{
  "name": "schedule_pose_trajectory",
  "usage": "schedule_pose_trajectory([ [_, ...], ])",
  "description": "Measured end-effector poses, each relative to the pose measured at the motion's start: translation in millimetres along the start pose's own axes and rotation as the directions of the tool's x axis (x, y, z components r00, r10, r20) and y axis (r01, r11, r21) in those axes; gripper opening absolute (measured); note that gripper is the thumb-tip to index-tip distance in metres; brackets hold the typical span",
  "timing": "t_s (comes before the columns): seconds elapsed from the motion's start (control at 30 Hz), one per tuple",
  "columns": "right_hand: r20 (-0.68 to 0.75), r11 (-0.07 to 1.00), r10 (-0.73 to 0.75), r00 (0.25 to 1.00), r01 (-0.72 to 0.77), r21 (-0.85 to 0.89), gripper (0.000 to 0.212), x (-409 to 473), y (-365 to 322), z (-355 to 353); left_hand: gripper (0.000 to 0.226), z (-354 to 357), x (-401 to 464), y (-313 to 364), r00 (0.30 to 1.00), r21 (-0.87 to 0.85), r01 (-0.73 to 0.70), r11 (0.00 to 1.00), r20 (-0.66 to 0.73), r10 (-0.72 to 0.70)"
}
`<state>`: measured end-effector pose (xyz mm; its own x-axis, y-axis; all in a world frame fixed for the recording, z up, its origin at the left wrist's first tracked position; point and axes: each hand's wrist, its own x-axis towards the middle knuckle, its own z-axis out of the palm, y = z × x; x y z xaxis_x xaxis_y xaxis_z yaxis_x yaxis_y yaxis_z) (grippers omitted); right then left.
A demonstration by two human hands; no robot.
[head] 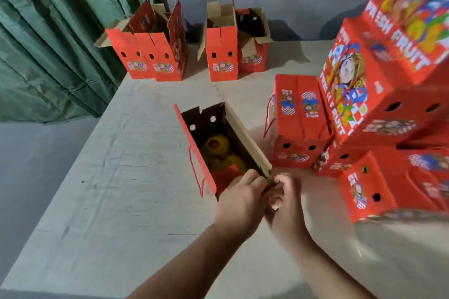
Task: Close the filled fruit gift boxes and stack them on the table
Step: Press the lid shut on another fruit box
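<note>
An open red fruit gift box [194,143] stands in the middle of the table [121,201], its long flaps upright. Fruit in yellow foam netting [216,147] lies inside. My left hand [240,199] grips the near end of the box, fingers curled over its edge. My right hand [283,194] pinches the near corner of the brown right flap [245,136]. A stack of closed red boxes [388,104] rises at the right, with one closed box [298,119] beside it.
Several open red boxes [158,56] [226,53] stand along the far edge by the grey wall. A green curtain [48,43] hangs at the left, beyond the table's left edge. A red string handle [194,172] hangs off the open box's left side.
</note>
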<state>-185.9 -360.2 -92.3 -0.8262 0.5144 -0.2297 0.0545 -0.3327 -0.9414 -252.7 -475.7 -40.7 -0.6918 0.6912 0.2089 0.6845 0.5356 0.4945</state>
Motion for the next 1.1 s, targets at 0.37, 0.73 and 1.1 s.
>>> schedule_pose_trajectory([
  [0.37,-0.099,0.998,0.056,0.993,-0.054,0.024,0.012,-88.3,-74.7,-240.6,0.038,120.9,-33.6,253.2,0.957,-0.308,0.224,0.925,0.247,-0.15],
  [0.73,-0.138,0.921,-0.232,0.963,0.171,-0.351,0.049,-102.1,-99.1,-298.7,0.026,35.9,-4.7,227.7,0.995,-0.724,0.065,0.686,-0.003,-0.097],
  [1.1,0.08,0.705,-0.17,0.982,0.178,-0.687,0.053,-108.2,-49.5,-279.7,0.077,38.9,-7.3,85.1,0.807,-0.698,0.589,0.407,0.536,-0.249],
])
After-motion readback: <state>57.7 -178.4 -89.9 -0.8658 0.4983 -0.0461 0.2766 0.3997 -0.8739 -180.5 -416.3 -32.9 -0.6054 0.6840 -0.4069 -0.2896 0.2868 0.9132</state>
